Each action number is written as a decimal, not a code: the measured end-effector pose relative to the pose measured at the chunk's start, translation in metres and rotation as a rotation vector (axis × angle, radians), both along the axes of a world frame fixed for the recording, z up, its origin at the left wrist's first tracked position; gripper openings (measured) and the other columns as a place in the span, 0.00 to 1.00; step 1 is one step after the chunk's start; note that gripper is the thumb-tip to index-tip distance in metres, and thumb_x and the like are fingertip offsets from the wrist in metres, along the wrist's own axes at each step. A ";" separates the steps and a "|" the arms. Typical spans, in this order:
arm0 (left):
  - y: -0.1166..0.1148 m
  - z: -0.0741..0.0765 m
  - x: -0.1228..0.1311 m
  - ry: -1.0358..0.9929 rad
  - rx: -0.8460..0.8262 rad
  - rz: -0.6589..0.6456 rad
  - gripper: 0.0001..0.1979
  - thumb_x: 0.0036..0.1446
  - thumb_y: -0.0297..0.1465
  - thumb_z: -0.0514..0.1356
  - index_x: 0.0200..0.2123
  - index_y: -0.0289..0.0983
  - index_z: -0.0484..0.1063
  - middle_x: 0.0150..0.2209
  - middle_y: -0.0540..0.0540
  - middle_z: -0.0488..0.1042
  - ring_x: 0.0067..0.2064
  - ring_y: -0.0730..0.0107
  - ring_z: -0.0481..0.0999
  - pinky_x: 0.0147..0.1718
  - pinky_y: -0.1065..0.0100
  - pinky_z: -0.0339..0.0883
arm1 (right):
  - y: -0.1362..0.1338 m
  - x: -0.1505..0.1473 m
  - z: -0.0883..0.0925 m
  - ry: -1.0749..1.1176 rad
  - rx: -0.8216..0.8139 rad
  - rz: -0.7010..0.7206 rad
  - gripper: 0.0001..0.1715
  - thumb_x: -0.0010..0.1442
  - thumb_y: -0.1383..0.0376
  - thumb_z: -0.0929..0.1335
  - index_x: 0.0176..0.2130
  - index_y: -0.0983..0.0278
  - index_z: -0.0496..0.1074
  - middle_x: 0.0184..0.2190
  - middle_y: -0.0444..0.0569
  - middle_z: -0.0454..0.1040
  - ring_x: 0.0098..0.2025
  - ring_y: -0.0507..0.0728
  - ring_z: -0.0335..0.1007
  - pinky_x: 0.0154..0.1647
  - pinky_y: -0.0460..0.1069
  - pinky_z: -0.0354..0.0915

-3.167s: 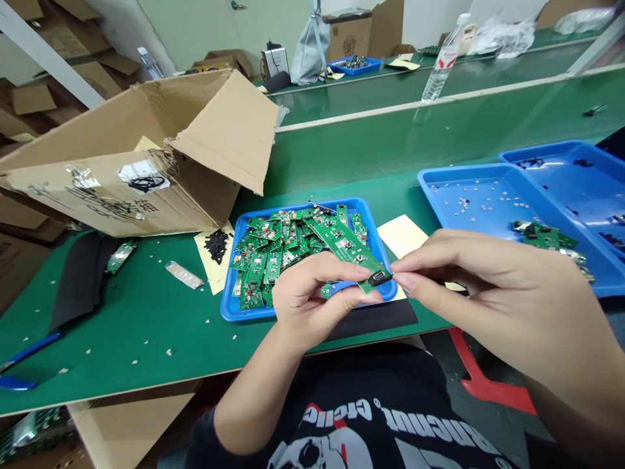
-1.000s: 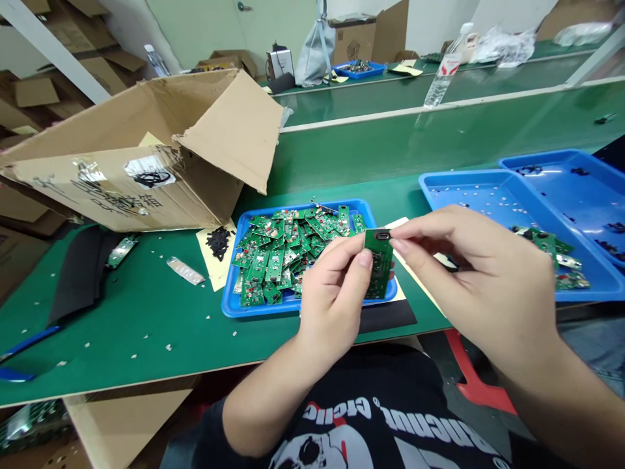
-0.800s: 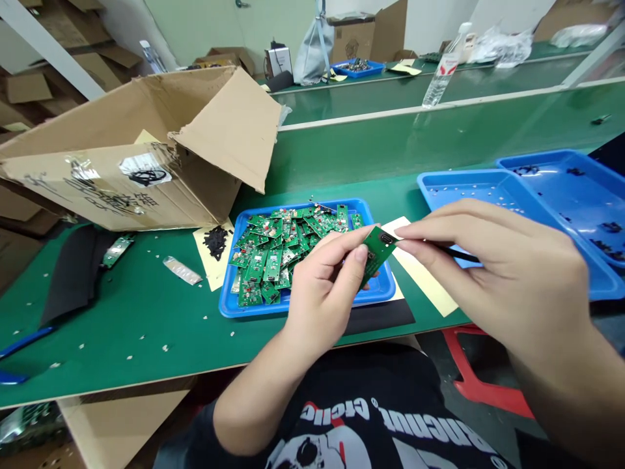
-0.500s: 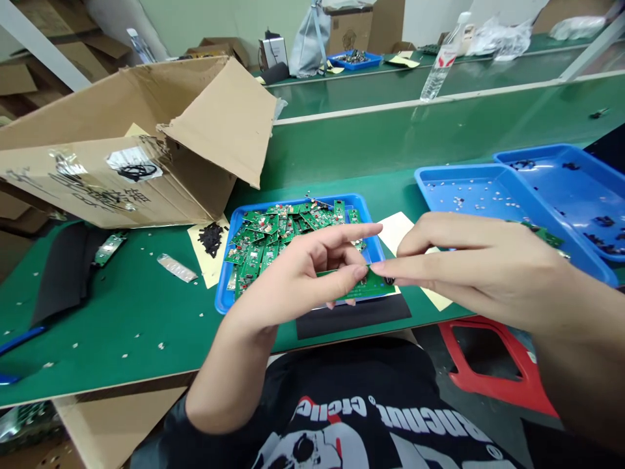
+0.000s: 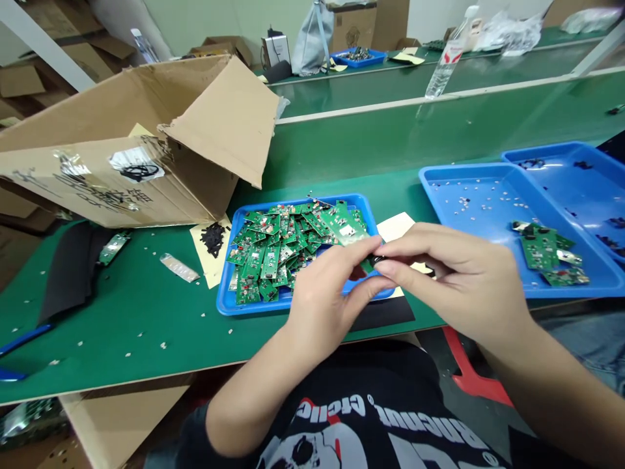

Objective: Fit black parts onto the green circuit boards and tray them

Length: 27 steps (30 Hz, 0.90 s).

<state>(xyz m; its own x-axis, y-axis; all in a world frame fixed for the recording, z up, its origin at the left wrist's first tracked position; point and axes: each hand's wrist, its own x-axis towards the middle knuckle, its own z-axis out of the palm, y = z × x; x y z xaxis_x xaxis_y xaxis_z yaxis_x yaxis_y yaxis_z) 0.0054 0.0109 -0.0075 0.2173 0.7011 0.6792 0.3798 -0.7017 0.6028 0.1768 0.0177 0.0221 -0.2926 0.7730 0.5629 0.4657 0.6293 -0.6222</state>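
Observation:
My left hand (image 5: 325,293) grips a green circuit board (image 5: 344,225) near its lower end, thumb and forefinger closed on it. The board tilts up and away over a blue tray (image 5: 227,296) heaped with green circuit boards (image 5: 263,257). At the board's near end sits a small black part (image 5: 375,259). My right hand (image 5: 459,280) pinches this part between thumb and forefinger, its fingertips touching those of my left hand. Part of the board is hidden behind the fingers.
Right of my hands, a blue tray (image 5: 469,167) holds a few boards and pale bits; another blue tray (image 5: 551,150) has black parts. Black strips (image 5: 213,239) lie on yellow paper. An open cardboard box (image 5: 166,189) stands back left. A bottle (image 5: 444,65) stands on the ledge.
The board has swung from lying almost level to tilting up and away. My right hand has moved left and closed in on the black part at its end.

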 end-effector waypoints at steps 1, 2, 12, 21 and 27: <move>0.002 -0.003 0.001 -0.018 0.004 -0.006 0.16 0.57 0.34 0.65 0.49 0.39 0.74 0.39 0.45 0.81 0.33 0.70 0.79 0.33 0.70 0.74 | -0.002 -0.001 0.000 -0.009 -0.017 0.005 0.04 0.59 0.70 0.69 0.34 0.61 0.74 0.27 0.42 0.77 0.26 0.50 0.71 0.27 0.45 0.69; 0.004 -0.006 0.000 -0.024 0.028 -0.004 0.15 0.57 0.34 0.65 0.48 0.40 0.75 0.39 0.45 0.82 0.33 0.70 0.79 0.32 0.70 0.75 | -0.004 -0.001 0.001 -0.021 -0.039 0.001 0.04 0.59 0.70 0.69 0.35 0.61 0.74 0.27 0.42 0.77 0.26 0.50 0.72 0.27 0.45 0.69; 0.011 -0.003 -0.002 0.029 0.187 0.041 0.05 0.57 0.31 0.65 0.38 0.38 0.76 0.29 0.49 0.81 0.25 0.73 0.77 0.27 0.73 0.72 | -0.018 0.001 0.008 -0.248 0.111 -0.139 0.09 0.63 0.71 0.65 0.37 0.60 0.74 0.35 0.49 0.77 0.33 0.54 0.76 0.33 0.49 0.73; 0.006 -0.003 -0.005 -0.225 -0.022 -0.090 0.10 0.52 0.26 0.69 0.39 0.38 0.76 0.34 0.46 0.81 0.32 0.72 0.79 0.32 0.71 0.74 | -0.009 0.007 0.011 -0.159 -0.005 -0.014 0.07 0.61 0.71 0.68 0.33 0.60 0.74 0.27 0.43 0.76 0.27 0.51 0.71 0.28 0.46 0.69; 0.003 -0.003 -0.005 -0.419 -0.238 -0.195 0.10 0.51 0.25 0.69 0.38 0.38 0.77 0.33 0.47 0.80 0.33 0.73 0.80 0.31 0.76 0.76 | -0.009 0.005 0.013 -0.079 -0.080 -0.024 0.06 0.59 0.72 0.69 0.35 0.61 0.74 0.26 0.42 0.76 0.24 0.48 0.68 0.23 0.43 0.64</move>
<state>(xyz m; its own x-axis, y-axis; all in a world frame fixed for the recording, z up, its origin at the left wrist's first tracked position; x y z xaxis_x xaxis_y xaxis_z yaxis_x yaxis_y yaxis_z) 0.0008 0.0140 -0.0102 0.1033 0.8205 0.5622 -0.0523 -0.5600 0.8268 0.1814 0.0090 0.0356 -0.3147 0.8218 0.4751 0.5297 0.5673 -0.6305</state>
